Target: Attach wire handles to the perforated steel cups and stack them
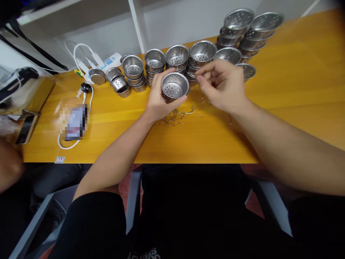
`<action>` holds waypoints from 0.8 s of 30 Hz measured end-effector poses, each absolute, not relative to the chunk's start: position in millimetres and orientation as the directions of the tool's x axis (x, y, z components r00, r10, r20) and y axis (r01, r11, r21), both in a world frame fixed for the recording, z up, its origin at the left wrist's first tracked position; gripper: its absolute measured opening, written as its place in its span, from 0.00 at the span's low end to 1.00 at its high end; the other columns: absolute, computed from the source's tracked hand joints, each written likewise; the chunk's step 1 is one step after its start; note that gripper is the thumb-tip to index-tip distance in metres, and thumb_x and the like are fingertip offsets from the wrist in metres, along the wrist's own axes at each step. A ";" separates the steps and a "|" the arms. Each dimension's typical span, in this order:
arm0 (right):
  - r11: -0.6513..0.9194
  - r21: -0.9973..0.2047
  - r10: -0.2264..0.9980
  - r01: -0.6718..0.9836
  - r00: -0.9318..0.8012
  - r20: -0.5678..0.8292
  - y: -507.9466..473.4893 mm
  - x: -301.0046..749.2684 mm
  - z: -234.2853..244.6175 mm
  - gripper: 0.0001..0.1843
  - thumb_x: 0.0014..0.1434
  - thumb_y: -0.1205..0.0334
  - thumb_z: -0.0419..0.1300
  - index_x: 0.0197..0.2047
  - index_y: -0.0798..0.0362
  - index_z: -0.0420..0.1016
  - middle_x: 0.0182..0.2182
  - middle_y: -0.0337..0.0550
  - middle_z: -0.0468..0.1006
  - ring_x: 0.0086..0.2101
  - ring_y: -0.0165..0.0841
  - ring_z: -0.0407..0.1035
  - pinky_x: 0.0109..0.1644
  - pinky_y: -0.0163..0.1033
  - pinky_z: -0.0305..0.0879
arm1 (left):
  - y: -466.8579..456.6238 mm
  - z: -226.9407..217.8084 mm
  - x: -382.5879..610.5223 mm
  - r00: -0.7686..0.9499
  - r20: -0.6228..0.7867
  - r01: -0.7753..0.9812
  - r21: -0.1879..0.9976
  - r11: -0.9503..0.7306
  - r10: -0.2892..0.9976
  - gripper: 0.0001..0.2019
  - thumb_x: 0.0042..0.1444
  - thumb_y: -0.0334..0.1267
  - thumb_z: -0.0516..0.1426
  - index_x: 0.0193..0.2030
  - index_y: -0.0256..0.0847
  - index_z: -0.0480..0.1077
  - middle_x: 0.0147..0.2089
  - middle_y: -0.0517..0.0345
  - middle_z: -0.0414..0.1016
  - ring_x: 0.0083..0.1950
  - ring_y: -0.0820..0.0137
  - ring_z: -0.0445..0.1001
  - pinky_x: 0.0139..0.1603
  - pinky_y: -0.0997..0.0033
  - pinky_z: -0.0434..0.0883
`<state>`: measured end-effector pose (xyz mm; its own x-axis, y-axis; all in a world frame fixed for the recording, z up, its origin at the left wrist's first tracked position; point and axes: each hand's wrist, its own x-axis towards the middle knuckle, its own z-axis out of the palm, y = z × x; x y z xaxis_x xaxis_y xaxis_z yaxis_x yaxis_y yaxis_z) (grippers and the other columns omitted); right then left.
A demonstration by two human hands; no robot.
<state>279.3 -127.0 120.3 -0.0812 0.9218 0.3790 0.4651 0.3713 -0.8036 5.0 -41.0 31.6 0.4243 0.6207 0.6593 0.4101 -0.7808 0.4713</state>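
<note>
My left hand [157,99] is wrapped round a perforated metal cup [175,86], its open top tilted toward me. To the right of that cup, my right hand [222,84] is closed in a pinch. A thin metal wire [193,75] shows at its fingertips, pointing toward the cup; most of it is hidden. Several loose curved wires [175,117] lie on the table below my hands. Behind them stands a row of stacked perforated cups [202,54], partly covered by my hands.
Taller stacks of cups [265,27] stand at the back right of the yellow table [299,72]. Small cups [118,83] lie to the left, near a white power strip [111,60]. A phone [75,122] with a white cable lies front left. Another person's arm [9,165] is at the left edge.
</note>
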 end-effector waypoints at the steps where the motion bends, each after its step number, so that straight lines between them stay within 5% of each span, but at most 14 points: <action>1: 0.376 -0.806 0.920 0.458 -0.079 0.384 -128.4 278.1 121.5 0.36 0.73 0.13 0.72 0.55 0.37 0.84 0.41 0.50 0.83 0.40 0.52 0.75 0.49 0.64 0.79 | -43.2 32.9 4.9 0.403 0.669 0.414 0.476 -0.776 0.625 0.48 0.74 0.69 0.76 0.90 0.65 0.61 0.83 0.46 0.77 0.88 0.42 0.82 0.96 0.27 0.80; 7: 0.350 -0.821 0.932 0.451 -0.078 0.354 -131.6 272.4 119.4 0.41 0.67 0.06 0.75 0.54 0.35 0.88 0.39 0.49 0.85 0.40 0.53 0.76 0.47 0.67 0.85 | -52.4 30.1 11.8 0.405 0.649 0.352 0.540 -0.765 0.644 0.45 0.78 0.77 0.69 0.89 0.59 0.60 0.79 0.45 0.82 0.80 0.48 0.87 0.86 0.37 0.88; 12: 0.514 -0.807 0.855 0.291 -0.091 0.511 -121.2 264.7 102.3 0.38 0.67 0.10 0.81 0.46 0.38 0.88 0.31 0.44 0.78 0.32 0.42 0.67 0.34 0.53 0.72 | -44.7 18.0 18.6 0.471 0.700 0.238 0.486 -0.841 0.537 0.51 0.79 0.81 0.66 0.91 0.56 0.52 0.78 0.46 0.79 0.79 0.49 0.88 0.84 0.40 0.86; 24: 0.542 -0.803 0.838 0.249 -0.088 0.539 -114.4 262.4 89.9 0.30 0.73 0.18 0.82 0.48 0.35 0.89 0.32 0.44 0.78 0.32 0.42 0.63 0.37 0.54 0.67 | -42.7 16.2 18.7 0.486 0.711 0.199 0.476 -0.857 0.508 0.62 0.68 0.81 0.76 0.93 0.58 0.50 0.79 0.44 0.78 0.78 0.46 0.88 0.83 0.40 0.87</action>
<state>262.4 -114.4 89.9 -0.0878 0.8378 0.5388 0.2487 0.5422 -0.8026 18.7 -42.7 16.2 0.4863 0.5077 0.7111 0.1991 -0.8568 0.4756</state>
